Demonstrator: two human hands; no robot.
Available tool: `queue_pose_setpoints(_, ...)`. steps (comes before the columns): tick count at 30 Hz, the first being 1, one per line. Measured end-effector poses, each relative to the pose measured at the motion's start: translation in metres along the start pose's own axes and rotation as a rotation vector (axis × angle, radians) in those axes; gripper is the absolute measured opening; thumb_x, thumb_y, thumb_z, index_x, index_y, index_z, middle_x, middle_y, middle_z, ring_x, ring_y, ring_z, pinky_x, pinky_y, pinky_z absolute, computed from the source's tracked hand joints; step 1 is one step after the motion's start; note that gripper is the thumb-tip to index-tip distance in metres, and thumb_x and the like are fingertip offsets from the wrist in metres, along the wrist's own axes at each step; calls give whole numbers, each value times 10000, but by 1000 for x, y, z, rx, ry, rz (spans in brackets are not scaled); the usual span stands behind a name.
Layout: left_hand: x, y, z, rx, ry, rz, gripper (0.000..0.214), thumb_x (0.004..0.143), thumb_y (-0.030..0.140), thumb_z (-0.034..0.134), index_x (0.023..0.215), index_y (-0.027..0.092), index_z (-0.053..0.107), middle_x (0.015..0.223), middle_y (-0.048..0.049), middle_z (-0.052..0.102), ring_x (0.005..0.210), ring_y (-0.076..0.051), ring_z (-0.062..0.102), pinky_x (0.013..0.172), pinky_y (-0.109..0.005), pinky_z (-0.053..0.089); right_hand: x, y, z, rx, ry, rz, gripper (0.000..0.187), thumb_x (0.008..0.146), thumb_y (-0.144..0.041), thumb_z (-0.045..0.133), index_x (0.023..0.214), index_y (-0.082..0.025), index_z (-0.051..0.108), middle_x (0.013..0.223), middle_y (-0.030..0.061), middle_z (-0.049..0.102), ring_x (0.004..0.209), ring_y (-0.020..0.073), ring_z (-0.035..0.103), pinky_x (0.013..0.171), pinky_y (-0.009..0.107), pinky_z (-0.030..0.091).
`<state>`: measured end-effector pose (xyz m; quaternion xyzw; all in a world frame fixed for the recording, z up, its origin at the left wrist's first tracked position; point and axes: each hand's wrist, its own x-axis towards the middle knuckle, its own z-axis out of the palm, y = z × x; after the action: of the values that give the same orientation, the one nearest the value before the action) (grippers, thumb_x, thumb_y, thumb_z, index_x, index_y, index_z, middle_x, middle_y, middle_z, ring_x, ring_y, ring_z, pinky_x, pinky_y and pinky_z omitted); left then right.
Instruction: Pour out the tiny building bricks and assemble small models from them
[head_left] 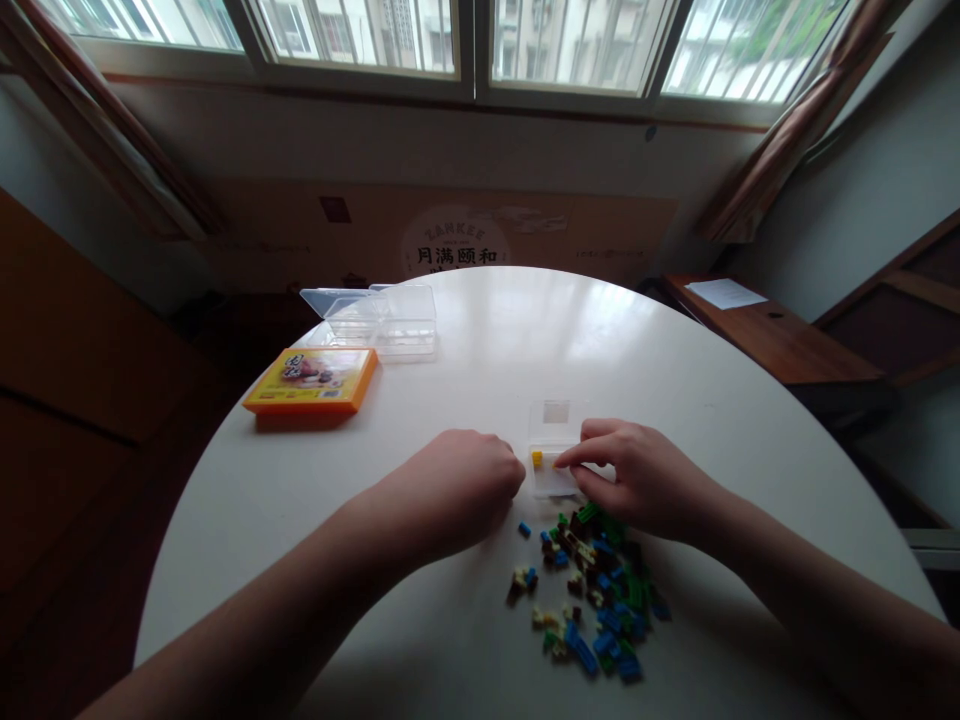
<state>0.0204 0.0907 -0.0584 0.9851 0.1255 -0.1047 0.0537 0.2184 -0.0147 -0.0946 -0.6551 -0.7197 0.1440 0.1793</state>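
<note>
A small clear plastic box with its lid up lies on the table, holding a yellow brick in its left corner. My right hand reaches over the box from the right, index finger stretched down into it and thumb apart; nothing shows between them. Just left of the box, my left hand is closed, its fingertips turned away; whatever they hold is hidden. Below the hands spreads a loose pile of small toy bricks in blue, green, brown and cream. One blue brick lies apart, beneath my left hand.
An orange box with a printed yellow top sits on the left of the round white table. Behind it stands a clear divided plastic case with its lid raised. A wooden desk with a paper sheet is beyond the right edge.
</note>
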Motion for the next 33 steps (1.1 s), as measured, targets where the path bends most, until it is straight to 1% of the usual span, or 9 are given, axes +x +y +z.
queue_pose_setpoints(4,1,-1,2,9,3,-2,198,822,123,528,724,181,691,735,-39,684,589,-171,590,532,-279,394,0,-4,1,9,6,3,289,840,-201,578,1019,-310,776,862,17,672,783,153,602,705,268,452)
queue_pose_setpoints(8,1,-1,1,5,4,-10,193,818,124,534,696,177,673,726,-36,688,602,-177,604,528,-282,384,0,-4,2,10,27,12,281,839,-207,574,1000,-310,780,833,12,660,756,146,592,686,270,445)
queue_pose_setpoints(15,1,0,-1,-2,-8,-24,184,814,121,544,690,175,668,735,-43,695,614,-184,617,538,-283,395,2,-3,5,-17,1,-8,271,846,-218,585,1002,-325,780,833,14,664,777,154,598,709,272,449)
queue_pose_setpoints(22,1,0,-1,-21,-22,-27,174,814,119,557,698,173,676,733,-49,692,618,-193,623,554,-294,425,3,-2,8,-34,23,-18,287,855,-220,581,1042,-324,772,869,18,681,800,160,609,733,279,457)
queue_pose_setpoints(33,1,-1,-2,-27,-26,-26,173,820,128,557,716,170,688,738,-54,690,618,-169,621,562,-274,439,3,-4,8,-49,26,10,270,871,-243,567,1027,-319,774,864,12,678,765,151,601,694,274,438)
